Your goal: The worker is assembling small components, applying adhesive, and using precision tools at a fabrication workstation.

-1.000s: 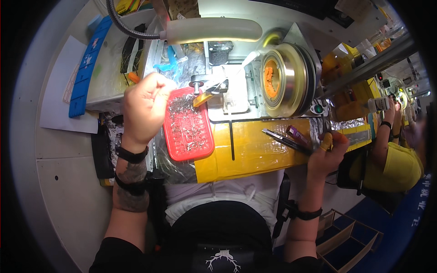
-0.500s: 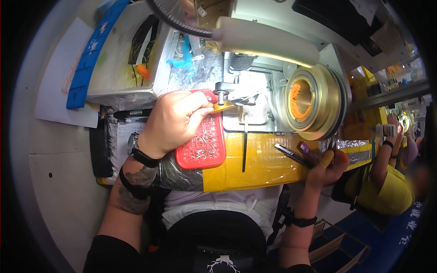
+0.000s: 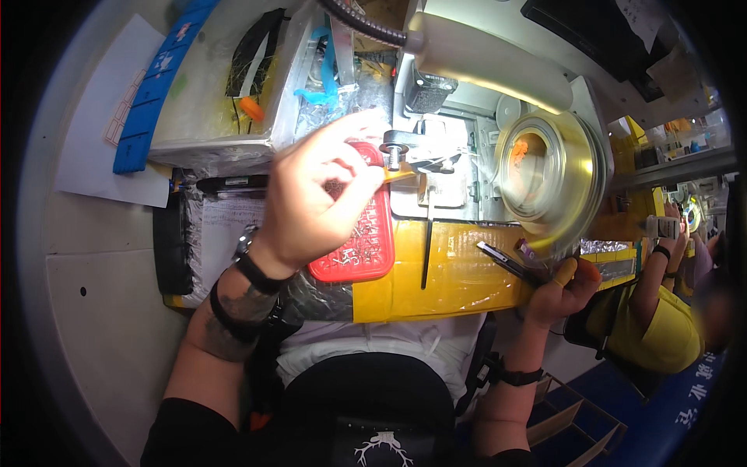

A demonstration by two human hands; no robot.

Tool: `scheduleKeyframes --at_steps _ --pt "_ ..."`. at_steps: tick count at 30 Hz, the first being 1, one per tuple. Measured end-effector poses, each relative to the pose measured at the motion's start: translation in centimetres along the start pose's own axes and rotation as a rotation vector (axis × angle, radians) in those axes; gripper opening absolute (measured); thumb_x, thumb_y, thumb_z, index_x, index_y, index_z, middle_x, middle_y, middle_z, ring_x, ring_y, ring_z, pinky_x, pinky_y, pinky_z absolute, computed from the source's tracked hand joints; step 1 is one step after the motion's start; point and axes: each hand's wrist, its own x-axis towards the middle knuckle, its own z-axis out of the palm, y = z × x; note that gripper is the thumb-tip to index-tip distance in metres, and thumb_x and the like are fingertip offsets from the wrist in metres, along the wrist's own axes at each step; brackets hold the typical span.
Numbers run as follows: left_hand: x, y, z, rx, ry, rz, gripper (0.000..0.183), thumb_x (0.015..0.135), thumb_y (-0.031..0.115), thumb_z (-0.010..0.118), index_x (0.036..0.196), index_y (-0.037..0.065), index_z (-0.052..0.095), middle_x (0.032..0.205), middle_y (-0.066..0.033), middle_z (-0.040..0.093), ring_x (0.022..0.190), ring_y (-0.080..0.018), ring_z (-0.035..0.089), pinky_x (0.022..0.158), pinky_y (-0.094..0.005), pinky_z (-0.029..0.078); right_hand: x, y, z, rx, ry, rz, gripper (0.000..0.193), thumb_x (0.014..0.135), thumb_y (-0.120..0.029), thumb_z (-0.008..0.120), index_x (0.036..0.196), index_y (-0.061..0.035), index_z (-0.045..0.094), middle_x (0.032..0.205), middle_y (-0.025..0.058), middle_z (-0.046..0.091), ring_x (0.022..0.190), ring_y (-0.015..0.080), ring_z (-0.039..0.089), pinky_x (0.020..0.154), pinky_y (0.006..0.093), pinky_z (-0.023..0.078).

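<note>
My left hand (image 3: 307,202) reaches over a red tray (image 3: 366,253) holding many small dark pieces. Its thumb and a finger pinch the end of a flat yellow strip (image 3: 400,173) under a black clamp with a spring bolt (image 3: 394,148); other fingers stretch out, blurred. At the right, my right hand (image 3: 559,294) is curled below a large brass-coloured wheel (image 3: 580,179), yellow and orange covers on two fingertips. What it grips is hidden. Beside it lie a dark pen-like tool (image 3: 510,263) and a purple item (image 3: 526,249). A thin black rod (image 3: 427,249) points toward me.
A tubular lamp (image 3: 490,62) hangs over the brightly lit machine bed (image 3: 447,183). Yellow-taped covering (image 3: 436,288) lines the front edge. On the left stand a white bin (image 3: 210,152) and a blue ruler-like strip (image 3: 159,93). A co-worker in yellow (image 3: 654,319) sits far right.
My left hand has loosened, some fingers spreading away from the strip. The wheel now looks more blurred. The whole view has shifted slightly; my right hand stays below the wheel.
</note>
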Motion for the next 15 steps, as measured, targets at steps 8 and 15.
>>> scheduleKeyframes --at_steps 8,15 --pt "0.0 -2.6 1.1 -0.112 -0.016 -0.096 0.015 0.102 0.001 0.062 0.115 -0.004 0.068 0.095 -0.0080 0.074 0.082 -0.0129 0.072 0.075 -0.0268 0.059 0.1 -0.5 -0.3 -0.073 0.075 -0.065 0.016 0.102 -0.008 0.066 0.111 0.0012 0.058 0.102 0.0077 0.063 0.093 0.0189 0.060 0.082 0.0340 0.052" --pt "0.0 -3.7 -0.3 -0.084 0.002 -0.017 0.015 0.107 0.006 0.059 0.114 -0.002 0.068 0.091 -0.0026 0.070 0.079 -0.0079 0.064 0.073 -0.0224 0.051 -0.5 -2.0 -4.0 0.208 0.107 0.177 0.012 0.101 0.002 0.060 0.110 -0.0039 0.055 0.091 0.0025 0.062 0.075 0.0092 0.061 0.071 0.0239 0.049"
